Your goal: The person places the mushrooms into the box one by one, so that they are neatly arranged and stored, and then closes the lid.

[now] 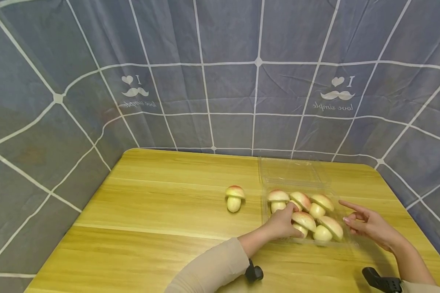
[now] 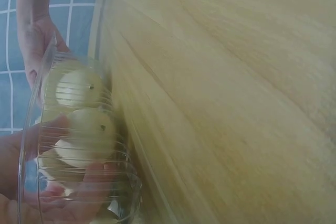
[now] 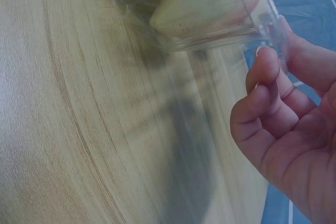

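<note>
A clear plastic box (image 1: 265, 215) holds several mushrooms with cream stems and yellow-red caps. My left hand (image 1: 284, 224) reaches into it from the front left, thumb and fingers round the front-left mushroom (image 1: 303, 221). Through the ribbed wall in the left wrist view, the fingers show beside pale mushrooms (image 2: 86, 132). At the box's right side, my right hand (image 1: 375, 228) pinches the rim with its thumb and fingertips, the other fingers bent, as the right wrist view shows. One more mushroom (image 1: 234, 198) lies on the table, left of the box.
The box's clear lid (image 1: 293, 171) lies folded back toward the rear edge of the wooden table (image 1: 161, 211). A grey-blue curtain (image 1: 227, 89) with white lines stands behind and at both sides. Dark straps with camera mounts are on both wrists.
</note>
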{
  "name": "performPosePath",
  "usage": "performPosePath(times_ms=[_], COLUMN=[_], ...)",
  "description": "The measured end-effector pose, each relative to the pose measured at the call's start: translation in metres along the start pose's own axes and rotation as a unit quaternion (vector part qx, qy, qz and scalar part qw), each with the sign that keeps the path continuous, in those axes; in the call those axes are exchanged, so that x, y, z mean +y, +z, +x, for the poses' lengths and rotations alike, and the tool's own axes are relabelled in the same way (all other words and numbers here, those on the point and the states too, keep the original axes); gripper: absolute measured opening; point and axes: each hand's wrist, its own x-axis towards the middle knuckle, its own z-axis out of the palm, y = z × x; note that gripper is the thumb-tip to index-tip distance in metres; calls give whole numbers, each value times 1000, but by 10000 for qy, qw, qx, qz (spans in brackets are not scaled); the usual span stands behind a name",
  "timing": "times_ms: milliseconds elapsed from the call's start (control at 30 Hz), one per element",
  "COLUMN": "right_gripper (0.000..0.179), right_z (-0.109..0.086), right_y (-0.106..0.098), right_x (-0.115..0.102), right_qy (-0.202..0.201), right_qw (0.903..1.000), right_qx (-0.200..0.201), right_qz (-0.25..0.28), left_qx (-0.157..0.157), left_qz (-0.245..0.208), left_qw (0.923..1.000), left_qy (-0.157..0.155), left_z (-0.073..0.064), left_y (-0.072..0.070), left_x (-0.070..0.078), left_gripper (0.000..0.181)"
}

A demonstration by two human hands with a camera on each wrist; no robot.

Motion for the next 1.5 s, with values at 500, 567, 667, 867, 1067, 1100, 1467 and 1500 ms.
performPosePath(times_ms=[500, 567, 667, 867, 1067, 1100, 1467, 1500], right_gripper=[55, 55, 55, 55, 54, 54, 55, 55], right_z=[3, 1, 0, 0, 0, 0, -1, -1], right_y=[0, 1, 1, 1, 3, 3, 2, 2], right_x=[-3, -2, -2, -2, -3, -3, -1, -1], right_qy=[95, 110, 86, 68, 36, 32, -4, -8], right_qw=[9999, 9998, 9999, 9999, 9999, 9999, 10000, 10000], right_qx=[90, 86, 45, 47, 52, 50, -34, -37], right_qz=[-106, -124, -131, -102, -100, -89, -18, -15], left_qx=[-85, -125, -130, -168, -185, -188, -216, -204], left_qz=[483, 560, 678, 578, 675, 707, 782, 766], left_qw=[9988, 9983, 9976, 9982, 9975, 9973, 9966, 9967], left_qy=[83, 87, 90, 35, 62, 86, 177, 183], left_z=[1, 0, 0, -2, -3, -4, -7, -7], left_y=[-3, -4, -5, -8, -9, -9, -15, -16], left_x=[2, 2, 3, 6, 7, 7, 7, 7], left_gripper=[60, 62, 61, 61, 61, 60, 58, 59])
